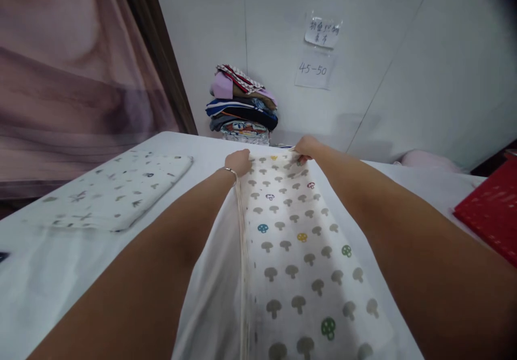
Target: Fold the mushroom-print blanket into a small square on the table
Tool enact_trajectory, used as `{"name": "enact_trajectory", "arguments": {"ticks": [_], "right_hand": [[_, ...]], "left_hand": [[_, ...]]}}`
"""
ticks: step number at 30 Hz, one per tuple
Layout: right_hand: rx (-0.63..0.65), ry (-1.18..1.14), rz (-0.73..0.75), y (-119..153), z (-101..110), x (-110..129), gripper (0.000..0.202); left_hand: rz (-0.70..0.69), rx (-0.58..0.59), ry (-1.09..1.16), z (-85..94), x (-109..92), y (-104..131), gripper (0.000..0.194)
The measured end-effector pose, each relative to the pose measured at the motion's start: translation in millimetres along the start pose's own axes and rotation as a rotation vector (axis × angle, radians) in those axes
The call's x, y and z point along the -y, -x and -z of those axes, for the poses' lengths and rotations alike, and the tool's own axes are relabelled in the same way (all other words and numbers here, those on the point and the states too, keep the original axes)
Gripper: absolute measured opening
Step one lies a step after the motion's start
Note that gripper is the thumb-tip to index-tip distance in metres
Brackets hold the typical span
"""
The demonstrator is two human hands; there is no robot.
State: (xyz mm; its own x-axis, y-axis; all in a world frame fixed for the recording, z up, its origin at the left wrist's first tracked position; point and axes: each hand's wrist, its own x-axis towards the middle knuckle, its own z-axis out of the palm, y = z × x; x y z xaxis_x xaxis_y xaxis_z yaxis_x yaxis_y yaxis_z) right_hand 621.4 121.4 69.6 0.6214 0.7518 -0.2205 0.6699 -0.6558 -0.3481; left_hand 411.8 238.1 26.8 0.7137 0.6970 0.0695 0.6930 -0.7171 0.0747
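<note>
Head view: both arms reach across the white worktop [48,274]. The left hand [238,162] and right hand [307,147] each pinch a far corner of the mushroom-print cloth [294,252], spread mid-worktop. A folded cloth [117,187] lies near the left edge; stacked fabrics [242,106] stand at the far edge.

Both arms reach forward; the left hand [238,161] and right hand [307,147] pinch the far edge of a mushroom-print cloth [291,252] on the table [60,274].

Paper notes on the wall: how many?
2: an upper handwritten note above the far table edge, and a lower note reading 45-50 directly beneath it.
</note>
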Motion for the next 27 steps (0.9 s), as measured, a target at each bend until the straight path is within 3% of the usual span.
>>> {"name": "enact_trajectory", "arguments": {"ticks": [4,9,14,18,21,24,27], "right_hand": [[0.047,0.087,-0.131,3.4,4.0,1.5,0.030],[0.080,0.057,-0.160,49.4,29.4,-0.1,0.029],[0.033,-0.054,-0.104,128.3,45.9,-12.6,0.017],[-0.030,-0.196,-0.023,204.5,41.9,-36.5,0.017],[-0.090,-0.257,0.014,260.3,14.9,-63.9,0.025],[-0.108,-0.266,0.000,304.7,-32.4,-94.8,0.035],[-0.077,-0.221,-0.023,335.0,-77.0,-117.5,0.039]], "left_hand": [[-0.034,-0.027,-0.001,5.2,-1.5,0.4,0.046],[-0.083,-0.129,0.023,40.4,-3.8,26.5,0.047],[-0.224,-0.287,-0.026,80.6,-17.2,84.6,0.049],[-0.377,-0.448,-0.129,92.7,-31.5,154.0,0.049],[-0.553,-0.519,-0.165,74.6,-37.7,214.5,0.046],[-0.741,-0.514,-0.127,33.3,-40.6,270.3,0.043],[-0.828,-0.462,-0.095,-7.7,-43.3,309.2,0.046]]}}
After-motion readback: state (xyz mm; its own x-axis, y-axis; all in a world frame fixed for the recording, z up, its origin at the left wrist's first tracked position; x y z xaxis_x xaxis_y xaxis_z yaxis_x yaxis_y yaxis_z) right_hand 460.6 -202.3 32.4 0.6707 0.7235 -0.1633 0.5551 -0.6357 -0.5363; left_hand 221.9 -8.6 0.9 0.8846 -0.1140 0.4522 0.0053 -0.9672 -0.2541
